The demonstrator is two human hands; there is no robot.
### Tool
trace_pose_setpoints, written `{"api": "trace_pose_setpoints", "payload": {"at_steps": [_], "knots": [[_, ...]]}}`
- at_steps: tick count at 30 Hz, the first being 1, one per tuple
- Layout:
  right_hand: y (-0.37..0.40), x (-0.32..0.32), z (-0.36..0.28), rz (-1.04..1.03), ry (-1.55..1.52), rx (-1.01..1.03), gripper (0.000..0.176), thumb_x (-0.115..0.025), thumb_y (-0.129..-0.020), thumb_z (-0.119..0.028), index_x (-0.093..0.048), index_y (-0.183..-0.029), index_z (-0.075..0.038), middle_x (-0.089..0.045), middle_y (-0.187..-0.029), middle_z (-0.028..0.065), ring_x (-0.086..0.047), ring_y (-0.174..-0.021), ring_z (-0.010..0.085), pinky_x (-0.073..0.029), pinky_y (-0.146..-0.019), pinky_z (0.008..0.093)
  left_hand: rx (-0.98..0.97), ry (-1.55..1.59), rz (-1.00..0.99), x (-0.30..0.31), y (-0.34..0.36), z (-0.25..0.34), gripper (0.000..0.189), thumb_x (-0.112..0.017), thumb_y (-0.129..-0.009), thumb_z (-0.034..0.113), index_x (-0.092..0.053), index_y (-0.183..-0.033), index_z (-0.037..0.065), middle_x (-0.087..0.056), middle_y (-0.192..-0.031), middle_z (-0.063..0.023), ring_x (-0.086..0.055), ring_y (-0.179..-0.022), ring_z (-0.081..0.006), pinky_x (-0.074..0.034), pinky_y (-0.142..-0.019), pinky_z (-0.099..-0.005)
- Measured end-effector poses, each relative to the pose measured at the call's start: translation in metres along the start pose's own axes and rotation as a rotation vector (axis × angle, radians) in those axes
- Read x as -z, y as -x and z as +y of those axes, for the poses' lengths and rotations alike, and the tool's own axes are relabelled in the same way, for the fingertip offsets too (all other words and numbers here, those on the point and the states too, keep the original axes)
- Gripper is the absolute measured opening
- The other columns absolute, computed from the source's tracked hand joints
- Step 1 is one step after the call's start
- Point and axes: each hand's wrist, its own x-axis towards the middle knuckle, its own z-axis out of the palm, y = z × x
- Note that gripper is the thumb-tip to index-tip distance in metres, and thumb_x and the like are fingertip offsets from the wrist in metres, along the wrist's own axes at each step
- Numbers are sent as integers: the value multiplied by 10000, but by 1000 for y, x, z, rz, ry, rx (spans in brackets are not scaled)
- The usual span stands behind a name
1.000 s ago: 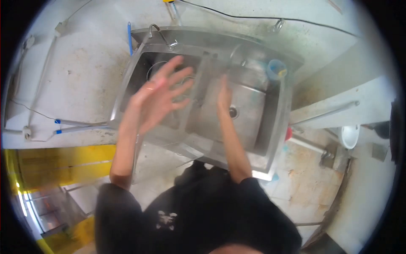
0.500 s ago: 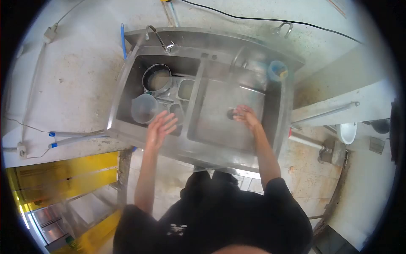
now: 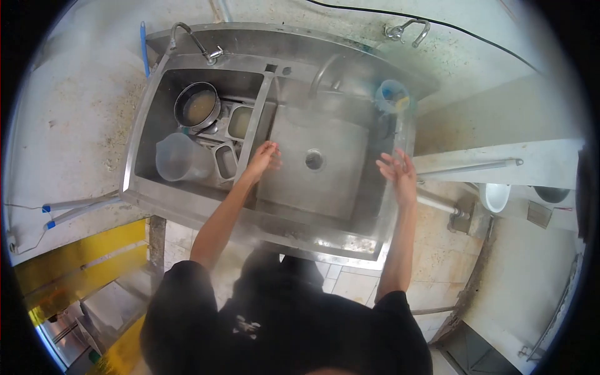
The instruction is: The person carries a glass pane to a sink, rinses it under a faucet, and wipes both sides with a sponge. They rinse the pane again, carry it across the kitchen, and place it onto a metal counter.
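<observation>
My left hand (image 3: 265, 157) hangs over the left side of the right sink basin (image 3: 337, 134), close to the divider, with nothing in it and its fingers loosely bent. Above the right rim of that basin is my right hand (image 3: 399, 170), fingers spread, also holding nothing. Between the hands, on the basin floor, lies a round drain (image 3: 314, 160). The left basin (image 3: 150, 134) holds a round pot (image 3: 199, 107) with cloudy liquid, a translucent plastic jug (image 3: 178, 157) and rectangular metal containers (image 3: 225, 161).
A faucet (image 3: 194, 39) rises behind the left basin and another (image 3: 322, 74) behind the right one. A blue plastic cup (image 3: 392, 97) with something inside stands at the back right corner. A blue stick (image 3: 144, 50) leans on the wall at left.
My left hand has moved right, from over the left basin to beside the divider. My right hand has gone from above the drain to the right rim. The view has shifted.
</observation>
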Motion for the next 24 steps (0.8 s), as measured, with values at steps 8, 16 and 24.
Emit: {"api": "trace_pose_setpoints", "payload": {"at_steps": [8, 16, 24], "knots": [[13, 0, -26, 141, 121, 98, 368, -434, -987, -113, -360, -1337, -29, -621, -1102, 216, -671, -926, 308, -580, -752, 318, -144, -178, 109, -42, -54, -14, 269, -509, -962, 360, -557, -964, 95, -603, -975, 5, -514, -902, -90, -401, -811, -280], [-26, 30, 56, 204, -31, 185, 385, -468, -982, -128, -359, -1350, -99, -580, -1170, 111, -655, -936, 278, -556, -748, 345, -254, -254, 30, -6, -84, 35, 275, -535, -953, 356, -593, -1004, 92, -653, -1014, -13, -537, -941, -103, -396, -847, -281], [-63, 4, 99, 155, -151, 89, 385, -503, -973, -209, -357, -1319, -119, -591, -1127, 145, -643, -958, 281, -535, -753, 332, -232, -258, 126, 14, -47, 111, 258, -543, -950, 337, -605, -967, 87, -663, -971, -4, -558, -767, -75, -434, -665, -246]]}}
